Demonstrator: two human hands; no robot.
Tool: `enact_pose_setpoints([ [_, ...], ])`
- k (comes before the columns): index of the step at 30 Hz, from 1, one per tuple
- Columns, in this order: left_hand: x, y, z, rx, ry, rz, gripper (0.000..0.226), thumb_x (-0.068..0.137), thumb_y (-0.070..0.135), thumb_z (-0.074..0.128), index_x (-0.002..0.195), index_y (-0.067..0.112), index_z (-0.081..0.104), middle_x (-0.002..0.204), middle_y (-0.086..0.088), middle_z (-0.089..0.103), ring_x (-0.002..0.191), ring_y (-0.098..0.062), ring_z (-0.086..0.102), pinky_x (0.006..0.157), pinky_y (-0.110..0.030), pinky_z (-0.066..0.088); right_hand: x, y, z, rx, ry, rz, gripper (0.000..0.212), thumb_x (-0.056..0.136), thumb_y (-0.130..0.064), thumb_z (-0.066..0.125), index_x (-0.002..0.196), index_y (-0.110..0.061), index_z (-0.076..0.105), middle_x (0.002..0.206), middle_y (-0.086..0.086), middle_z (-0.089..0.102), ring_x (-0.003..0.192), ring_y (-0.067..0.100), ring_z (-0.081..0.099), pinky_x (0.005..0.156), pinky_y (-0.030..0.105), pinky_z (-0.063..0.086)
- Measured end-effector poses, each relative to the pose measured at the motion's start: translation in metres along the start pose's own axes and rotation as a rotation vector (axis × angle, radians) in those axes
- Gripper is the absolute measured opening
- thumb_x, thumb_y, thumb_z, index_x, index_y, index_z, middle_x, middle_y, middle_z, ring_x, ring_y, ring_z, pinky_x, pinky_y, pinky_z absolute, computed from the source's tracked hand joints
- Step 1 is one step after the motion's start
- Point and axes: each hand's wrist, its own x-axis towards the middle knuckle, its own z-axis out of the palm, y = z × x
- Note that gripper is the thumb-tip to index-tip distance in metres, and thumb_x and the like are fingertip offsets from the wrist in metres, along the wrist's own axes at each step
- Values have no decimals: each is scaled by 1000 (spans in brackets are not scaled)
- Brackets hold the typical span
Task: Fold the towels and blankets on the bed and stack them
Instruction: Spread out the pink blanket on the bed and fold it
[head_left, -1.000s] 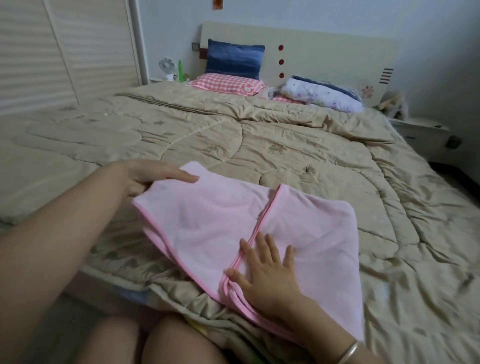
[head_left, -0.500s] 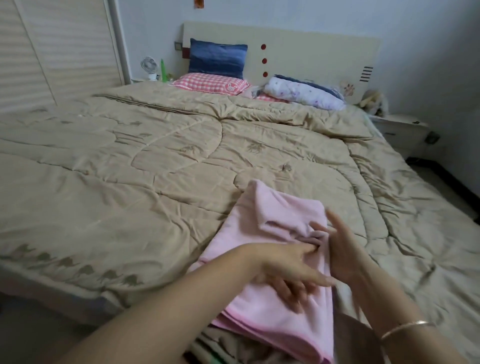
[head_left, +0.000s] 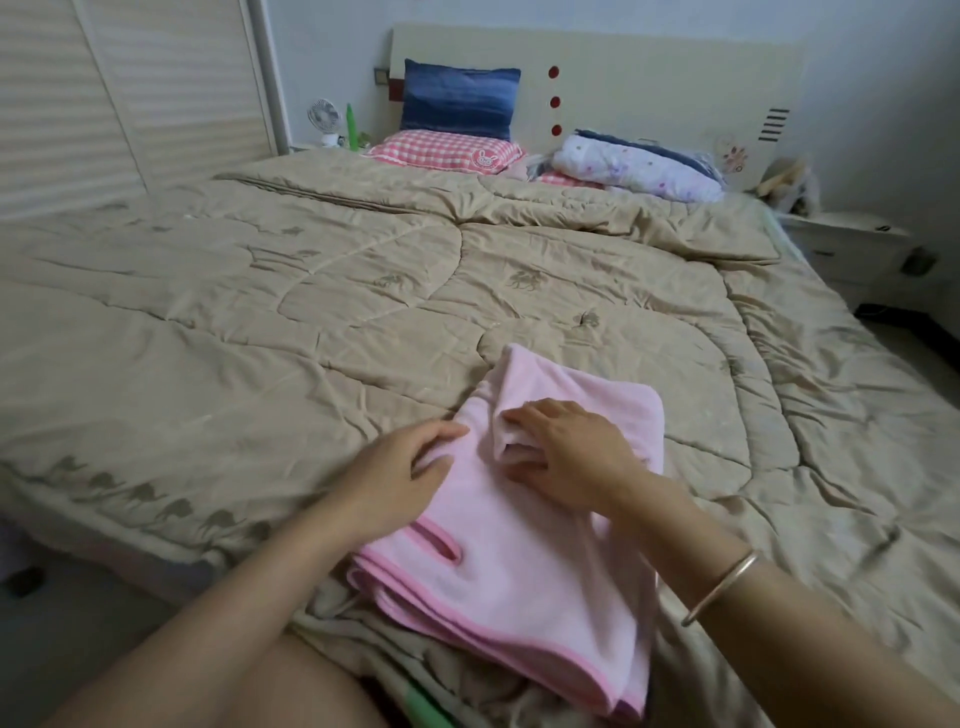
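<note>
Pink towel (head_left: 519, 561) on the bed (head_left: 311, 312): left hand (head_left: 405, 462), fingers relaxed, presses the edge; right hand (head_left: 566, 457) apparently grips a bunched fold, best smoothed flat first.

You wear a thin, plain metal bangle (head_left: 719, 587) of a warm gold tone, a smooth round band that sits loosely around your right wrist. Ahead of the bangle, your right hand (head_left: 571, 457) is bare. Behind the bangle, the forearm is bare to the edge of view. Well left of the bangle, your left hand (head_left: 400, 467) and its forearm are bare too. Below and left of the bangle, a bare leg (head_left: 301, 696) shows.
</note>
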Motion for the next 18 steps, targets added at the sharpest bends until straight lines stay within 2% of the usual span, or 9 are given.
enact_pose_setpoints([
  [2,-9,-9,8,97,-152,44,76,79,74,38,142,33,44,150,19,36,140,6,27,118,-27,23,2,7,4,74,144,33,21,87,-26,54,107,-30,60,98,-8,63,93,18,61,71,30,43],
  [5,-17,-15,15,320,-238,74,86,73,90,5,147,48,19,159,23,3,145,7,-6,121,-27,9,16,40,0,492,371,435,19,92,-15,45,85,-17,63,68,-9,58,65,10,57,59,16,41],
  [7,-21,-12,17,446,-246,75,91,68,89,-8,148,50,10,158,22,-11,143,5,-16,121,-26,4,22,75,-6,962,517,760,25,93,-17,45,75,-16,62,66,-1,56,67,18,55,56,24,42],
  [8,-23,-9,19,509,-243,86,95,66,88,-14,150,49,7,157,21,-15,143,4,-19,121,-25,2,21,93,-5,1070,529,854,26,94,-18,46,71,-17,59,73,5,58,73,21,55,57,26,41],
  [9,-26,-7,21,561,-236,96,98,64,87,-19,151,47,5,157,20,-17,143,2,-21,120,-25,0,18,106,-1,1041,470,905,25,94,-20,48,71,-17,57,79,9,59,76,22,54,57,27,40],
  [11,-28,-3,25,602,-226,91,102,62,85,-23,151,45,4,157,18,-18,143,0,-22,120,-25,-1,12,124,11,768,311,918,25,93,-30,51,74,-16,56,81,10,60,77,25,54,56,27,38],
  [13,-28,-4,27,574,-208,95,100,65,85,-20,152,44,7,158,19,-14,145,-1,-17,120,-25,1,11,129,19,501,274,871,22,91,-35,52,80,-17,60,84,8,63,85,30,59,64,29,39],
  [16,-30,-5,23,418,-114,119,83,79,83,11,147,41,33,159,18,10,146,0,9,117,-19,12,19,124,21,196,323,721,28,89,-24,49,114,-19,60,114,10,60,110,33,52,83,37,42],
  [18,-34,-4,20,339,57,141,59,85,62,37,134,34,53,149,15,39,133,-4,40,110,-24,33,27,119,19,19,337,552,38,86,-14,47,123,-17,56,123,12,56,115,35,46,93,41,37],
])
